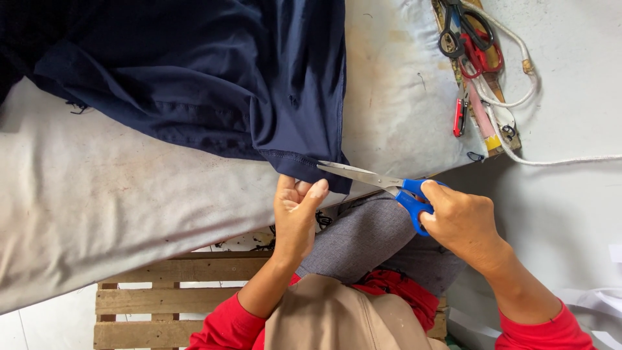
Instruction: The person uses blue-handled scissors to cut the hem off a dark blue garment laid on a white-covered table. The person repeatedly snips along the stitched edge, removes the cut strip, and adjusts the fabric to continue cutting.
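The left hand (295,210) pinches the hemmed edge of a navy garment (214,78), thumb and fingers clenched on the fold just above its knuckles. The right hand (463,223) grips blue-handled scissors (382,185), fingers through the loops. The blades run from the right hand toward the left, long axis nearly level, tips touching the hem just beside the left thumb. The hem is nearer the left hand; the rest of the garment spreads away from both hands over a stained white padded board (129,194). Beyond the right hand lie more scissors (470,39) and a white cord (518,97).
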